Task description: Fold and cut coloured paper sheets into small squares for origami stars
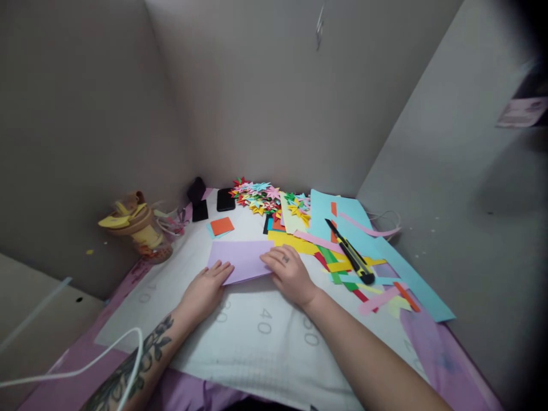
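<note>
A lilac sheet of paper (240,257) lies folded on a pale cutting mat (257,337). My left hand (208,287) rests flat on the sheet's near left corner, fingers stretched out. At the sheet's right edge my right hand (289,273) presses down, fingers extended and together. Neither hand grips anything.
A yellow-black utility knife (351,254) lies on coloured paper strips and a light blue sheet (385,251) to the right. Folded paper stars (265,197) are piled at the back, beside a black phone (225,200), an orange square (221,226) and a jar (137,225). Grey walls close in around.
</note>
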Demonstrator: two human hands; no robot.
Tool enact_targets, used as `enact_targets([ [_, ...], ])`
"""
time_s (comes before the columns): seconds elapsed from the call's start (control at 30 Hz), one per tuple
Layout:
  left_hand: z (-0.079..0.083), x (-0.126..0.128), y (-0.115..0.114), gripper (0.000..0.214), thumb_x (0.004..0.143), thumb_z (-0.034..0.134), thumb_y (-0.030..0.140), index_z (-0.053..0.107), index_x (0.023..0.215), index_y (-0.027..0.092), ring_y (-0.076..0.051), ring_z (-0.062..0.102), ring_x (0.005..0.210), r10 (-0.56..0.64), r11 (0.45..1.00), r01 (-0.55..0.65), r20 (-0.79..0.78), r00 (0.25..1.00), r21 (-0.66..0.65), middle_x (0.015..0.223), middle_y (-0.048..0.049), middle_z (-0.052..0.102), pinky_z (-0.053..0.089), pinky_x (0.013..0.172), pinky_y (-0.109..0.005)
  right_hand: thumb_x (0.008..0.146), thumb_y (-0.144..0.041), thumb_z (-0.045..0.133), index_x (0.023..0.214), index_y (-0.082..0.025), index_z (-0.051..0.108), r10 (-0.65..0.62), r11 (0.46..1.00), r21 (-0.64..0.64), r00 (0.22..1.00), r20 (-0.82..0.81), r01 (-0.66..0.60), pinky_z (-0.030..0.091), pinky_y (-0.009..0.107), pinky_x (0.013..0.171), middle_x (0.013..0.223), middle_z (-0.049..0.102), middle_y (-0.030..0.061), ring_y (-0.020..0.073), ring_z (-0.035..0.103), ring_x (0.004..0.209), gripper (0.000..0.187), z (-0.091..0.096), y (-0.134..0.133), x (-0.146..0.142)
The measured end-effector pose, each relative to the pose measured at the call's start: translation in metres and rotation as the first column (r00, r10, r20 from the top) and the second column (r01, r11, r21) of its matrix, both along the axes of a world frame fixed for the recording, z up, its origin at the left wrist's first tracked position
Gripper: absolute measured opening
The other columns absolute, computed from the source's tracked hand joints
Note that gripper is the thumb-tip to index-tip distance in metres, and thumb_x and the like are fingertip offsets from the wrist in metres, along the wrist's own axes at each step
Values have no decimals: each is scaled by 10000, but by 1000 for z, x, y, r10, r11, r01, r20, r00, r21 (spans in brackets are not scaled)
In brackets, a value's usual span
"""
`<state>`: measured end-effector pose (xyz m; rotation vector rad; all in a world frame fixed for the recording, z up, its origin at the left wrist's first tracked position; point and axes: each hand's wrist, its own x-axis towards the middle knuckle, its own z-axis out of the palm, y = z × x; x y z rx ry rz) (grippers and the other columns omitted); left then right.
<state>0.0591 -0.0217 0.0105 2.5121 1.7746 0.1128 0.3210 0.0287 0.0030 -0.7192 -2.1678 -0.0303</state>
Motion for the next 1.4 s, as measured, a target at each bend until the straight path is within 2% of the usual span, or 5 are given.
enact_targets([
  [0.17, 51, 5, 22, 438, 852, 394, 57, 624, 1213, 153, -272, 660, 1057, -21, 991, 26, -38, 999, 132, 1196, -134, 670, 522, 898, -414, 850, -44, 509, 1006, -225, 657, -97, 967, 236, 995, -28, 101, 438, 381, 848, 865, 708, 40, 192, 582, 869, 281, 20, -2, -12],
  [0.33, 91, 9, 20, 482, 911, 343, 62, 509, 1354, 154, -313, 374, 1359, -91, 871, 118, -80, 993, 477, 1421, -142, 478, 299, 1103, -524, 827, -54, 563, 1028, -271, 657, -188, 901, 363, 967, -171, 239, 400, 436, 933, 981, 699, 33, 222, 565, 1020, 311, 29, -1, 2],
  [0.4, 79, 10, 12, 476, 914, 351, 64, 512, 1353, 153, -326, 390, 1346, -106, 829, 158, -128, 986, 537, 1408, -144, 495, 330, 1085, -522, 834, -65, 565, 1005, -273, 666, -204, 907, 348, 970, -133, 238, 408, 419, 924, 972, 698, 28, 216, 566, 1010, 288, 24, -1, 6],
  [0.67, 5, 11, 25, 483, 880, 365, 27, 526, 1329, 106, -311, 557, 1203, -21, 992, 46, -209, 978, 117, 1300, -200, 582, 493, 948, -430, 908, -124, 476, 1232, -206, 599, -234, 963, -33, 892, 388, 267, 344, 505, 1031, 1261, 627, 94, 285, 493, 1227, 356, -12, 9, -24],
  [1.4, -14, -64, 30, 483, 797, 440, 118, 630, 1227, 231, -236, 603, 1161, -315, 946, 291, 185, 931, 145, 1262, -55, 639, 523, 956, -415, 752, -37, 534, 1067, -218, 687, 88, 930, -366, 990, 108, -43, 537, 394, 894, 1094, 716, 62, 211, 626, 1055, 394, -18, 11, -12],
])
